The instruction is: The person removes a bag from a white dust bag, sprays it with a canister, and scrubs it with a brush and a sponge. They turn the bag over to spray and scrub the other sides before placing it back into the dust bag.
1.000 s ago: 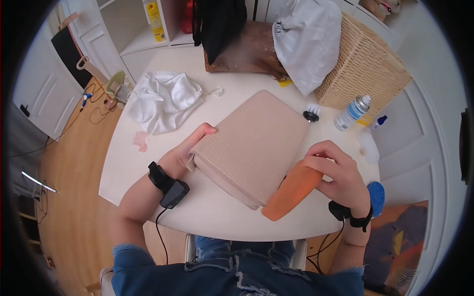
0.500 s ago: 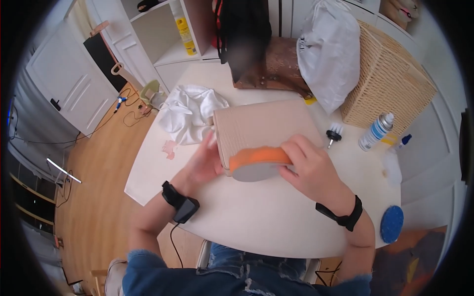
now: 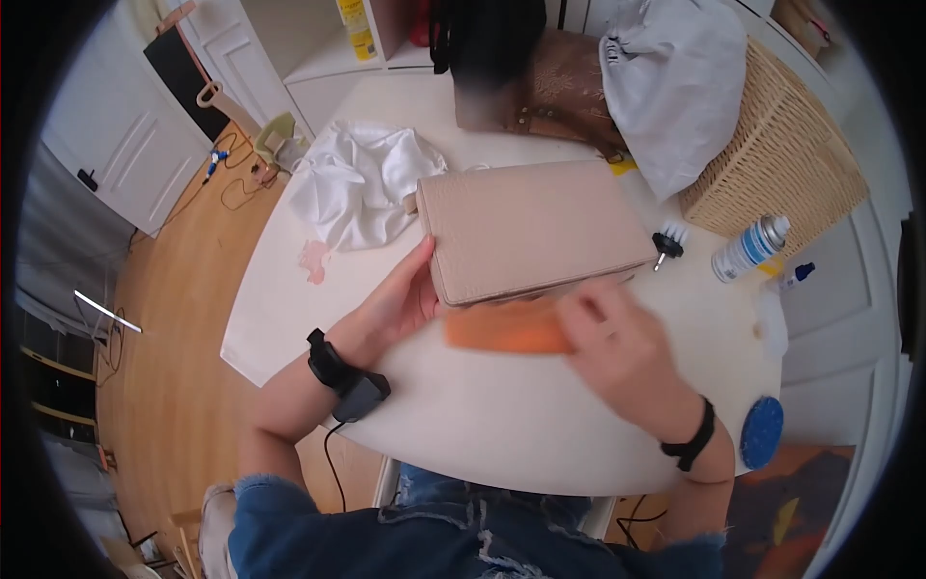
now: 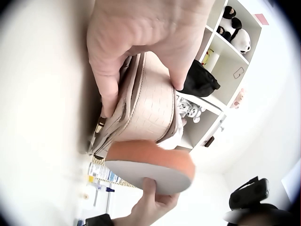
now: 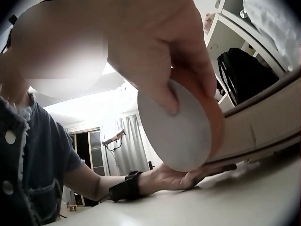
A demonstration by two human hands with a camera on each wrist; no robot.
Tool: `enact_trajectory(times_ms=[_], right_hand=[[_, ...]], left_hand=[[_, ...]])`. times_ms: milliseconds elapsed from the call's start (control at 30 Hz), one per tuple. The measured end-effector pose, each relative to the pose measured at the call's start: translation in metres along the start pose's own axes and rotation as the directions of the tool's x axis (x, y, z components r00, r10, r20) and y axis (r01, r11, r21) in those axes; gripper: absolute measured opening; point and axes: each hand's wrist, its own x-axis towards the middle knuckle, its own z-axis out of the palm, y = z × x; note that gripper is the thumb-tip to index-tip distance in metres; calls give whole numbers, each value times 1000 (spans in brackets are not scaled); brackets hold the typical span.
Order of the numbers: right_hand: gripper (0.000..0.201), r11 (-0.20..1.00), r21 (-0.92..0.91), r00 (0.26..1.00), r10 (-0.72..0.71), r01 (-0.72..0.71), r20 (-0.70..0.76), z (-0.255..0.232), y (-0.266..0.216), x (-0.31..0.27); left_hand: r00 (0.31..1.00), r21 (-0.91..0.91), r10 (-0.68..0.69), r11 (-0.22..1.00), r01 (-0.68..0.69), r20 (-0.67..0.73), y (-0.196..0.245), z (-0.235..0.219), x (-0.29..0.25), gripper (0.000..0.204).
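Observation:
A beige handbag (image 3: pixel 535 227) with a textured, stitched surface lies on the white table (image 3: pixel 482 425). At its left end my left hand (image 3: pixel 397 301) grips it, thumb by the upper edge and fingers underneath; the left wrist view shows this hand (image 4: pixel 141 28) spanning the bag's end (image 4: pixel 153 101). With my right hand (image 3: pixel 625 355) I pinch a round orange sponge pad (image 3: pixel 502 330) with a flat grey back (image 5: pixel 174 125). The pad stands along the bag's near side, its orange face toward the bag. My right hand is blurred in the head view.
A crumpled white cloth bag (image 3: pixel 362 183) lies at the back left. To the right are a small black brush (image 3: pixel 667 241), a spray can (image 3: pixel 752 249) and a blue round pad (image 3: pixel 762 432). A brown bag (image 3: pixel 569 92) and a wicker basket (image 3: pixel 791 145) stand behind.
The handbag has turned from a slant to lie more crosswise. My right hand has moved the sponge pad from the bag's right corner leftward along its near side. The head view has shifted.

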Motion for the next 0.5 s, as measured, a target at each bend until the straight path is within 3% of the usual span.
enact_trajectory(times_ms=[67,100,167,233,267,333,400,433,500], right_hand=[[29,992,-41,993,121,-121,-2,-15,19,-1],[29,993,-40,993,113,-113,13,-23,28,-1],[31,950,-42,949,311,-309,59,-35,40,-2],[34,955,25,949,290,-295,127,-36,41,-2],[37,952,95,946,270,-290,181,-36,41,-2],[39,947,175,954,239,-271,183,-17,28,-1],[42,934,254,961,212,-253,176,3,14,2],[43,953,248,980,143,-173,136,10,8,5],[44,972,216,992,67,-88,102,8,6,10]], left_hand=[[1000,8,3,1000,-2,-13,4,2,-3,53],[1000,6,4,1000,-4,-2,4,2,-3,53],[1000,-6,10,1000,-10,7,4,-3,-1,53],[989,82,-21,997,9,143,4,-12,0,60],[989,78,-19,997,8,145,3,-8,-1,60],[1000,38,7,999,-8,17,3,5,-4,54],[1000,4,-3,1000,3,-21,3,11,-5,54],[998,-31,-12,999,10,-63,3,13,-4,55],[1000,-24,-8,1000,7,-22,6,11,-4,56]])
